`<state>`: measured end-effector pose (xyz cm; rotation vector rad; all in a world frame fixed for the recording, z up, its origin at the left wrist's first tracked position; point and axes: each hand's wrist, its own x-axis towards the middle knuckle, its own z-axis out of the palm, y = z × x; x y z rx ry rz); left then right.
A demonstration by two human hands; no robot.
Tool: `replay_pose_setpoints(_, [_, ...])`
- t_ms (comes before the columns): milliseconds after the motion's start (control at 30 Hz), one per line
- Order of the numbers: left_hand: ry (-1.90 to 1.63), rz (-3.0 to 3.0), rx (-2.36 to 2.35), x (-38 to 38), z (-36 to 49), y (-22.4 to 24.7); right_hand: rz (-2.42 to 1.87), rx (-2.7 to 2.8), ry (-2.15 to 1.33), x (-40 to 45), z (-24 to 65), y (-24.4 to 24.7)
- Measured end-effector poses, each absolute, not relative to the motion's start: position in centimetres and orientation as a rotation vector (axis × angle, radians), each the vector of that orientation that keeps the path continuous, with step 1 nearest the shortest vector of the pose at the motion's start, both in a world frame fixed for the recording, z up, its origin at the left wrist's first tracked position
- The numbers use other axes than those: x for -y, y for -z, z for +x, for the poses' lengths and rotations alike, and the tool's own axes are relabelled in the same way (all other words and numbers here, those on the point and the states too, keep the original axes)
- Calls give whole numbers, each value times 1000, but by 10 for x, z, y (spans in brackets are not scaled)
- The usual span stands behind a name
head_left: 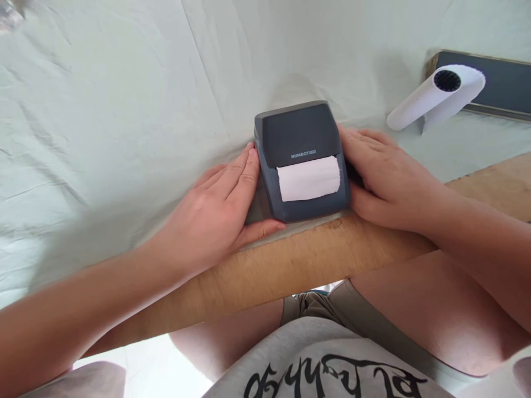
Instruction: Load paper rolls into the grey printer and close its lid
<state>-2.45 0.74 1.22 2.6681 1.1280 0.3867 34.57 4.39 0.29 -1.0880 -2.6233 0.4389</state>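
A dark NIIMBOT label printer sits near the front edge of the cloth-covered table, its lid down. From its front slot a strip of white paper sticks out over the casing. My left hand lies against the printer's left side, fingers along that side and thumb at the front lower corner. On the opposite side, my right hand holds the printer's right flank, with its fingertips partly hidden behind it. Together both hands grip the printer between them.
To the right lies a roll of white paper with a loose end, leaning by a dark flat box. A pale wrinkled cloth covers the table. The bare wooden front edge runs just above my lap.
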Motion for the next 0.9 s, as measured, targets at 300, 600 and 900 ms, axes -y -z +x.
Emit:
replay_pose_setpoints(300, [-481,2627,-1106,-9,-27,-6,-1042,2649,-412,-44,347,-1])
replay_pose_setpoints(600, [-434,2386,-1224,-17,-27,-17,-1164,2550,-591,-46,344,-14])
replay_pose_setpoints(900, [-481,2274,-1206,-21,-24,-16,-1356,2365,-718,-54,346,-33])
